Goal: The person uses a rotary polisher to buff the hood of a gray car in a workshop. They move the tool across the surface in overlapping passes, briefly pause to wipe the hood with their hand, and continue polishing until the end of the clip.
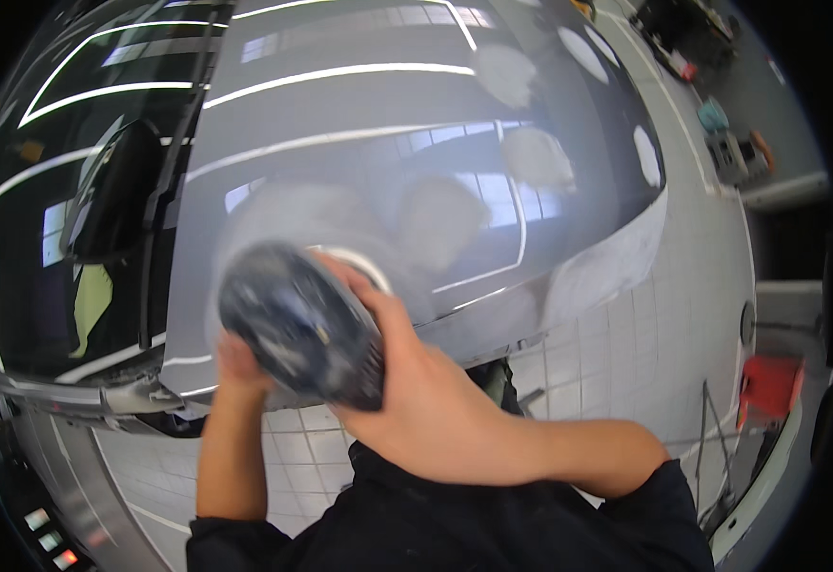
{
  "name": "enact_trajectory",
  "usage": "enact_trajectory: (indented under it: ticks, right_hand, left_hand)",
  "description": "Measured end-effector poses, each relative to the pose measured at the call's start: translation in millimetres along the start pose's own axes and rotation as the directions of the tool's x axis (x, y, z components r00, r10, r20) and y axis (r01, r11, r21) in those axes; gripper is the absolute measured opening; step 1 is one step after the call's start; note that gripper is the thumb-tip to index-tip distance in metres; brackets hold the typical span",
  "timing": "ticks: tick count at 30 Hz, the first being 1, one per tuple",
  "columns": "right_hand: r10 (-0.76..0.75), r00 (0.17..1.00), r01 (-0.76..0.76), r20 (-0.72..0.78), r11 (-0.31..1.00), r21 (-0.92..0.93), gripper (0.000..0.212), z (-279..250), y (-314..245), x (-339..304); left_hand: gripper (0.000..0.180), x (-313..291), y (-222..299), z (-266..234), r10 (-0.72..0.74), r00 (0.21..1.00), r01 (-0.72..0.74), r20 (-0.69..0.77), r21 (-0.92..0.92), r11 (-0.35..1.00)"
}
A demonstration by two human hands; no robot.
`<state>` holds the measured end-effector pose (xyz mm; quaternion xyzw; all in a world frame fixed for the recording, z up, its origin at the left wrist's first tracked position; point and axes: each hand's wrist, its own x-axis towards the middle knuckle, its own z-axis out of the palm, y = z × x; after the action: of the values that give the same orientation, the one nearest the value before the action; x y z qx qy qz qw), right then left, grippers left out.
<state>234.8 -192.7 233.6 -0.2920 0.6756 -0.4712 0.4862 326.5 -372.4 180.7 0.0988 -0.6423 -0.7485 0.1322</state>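
Both my hands are on a dark, dust-smeared power sander, which is over the grey car hood. My right hand wraps round its near right side, fingers reaching toward the white rim of its pad. On the other side my left hand grips the body; most of its fingers are hidden behind the tool. Around the sander the paint looks dull and whitish. Several matte sanded patches mark the hood farther right, and another stretches along its near front edge.
The dark windshield with a wiper lies left of the hood. A tiled floor runs along the car's near and right sides. To the right are a red object, a thin-legged stand and a grey item with brown parts.
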Motion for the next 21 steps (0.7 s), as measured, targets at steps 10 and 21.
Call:
enact_trajectory:
  ticks: [10,21]
  right_hand:
    - [-0.120,0.972,0.141,-0.201,0.985,0.097,0.057,-16,-12,47]
    - [0.032,0.987,-0.003,-0.157,0.982,0.188,0.084,7,39,-52]
  left_hand:
    - [0.113,87,-5,-25,0.026,0.992,-0.001,0.125,-0.195,0.981]
    - [0.113,18,-14,39,0.054,0.929,-0.049,0.367,-0.023,0.999]
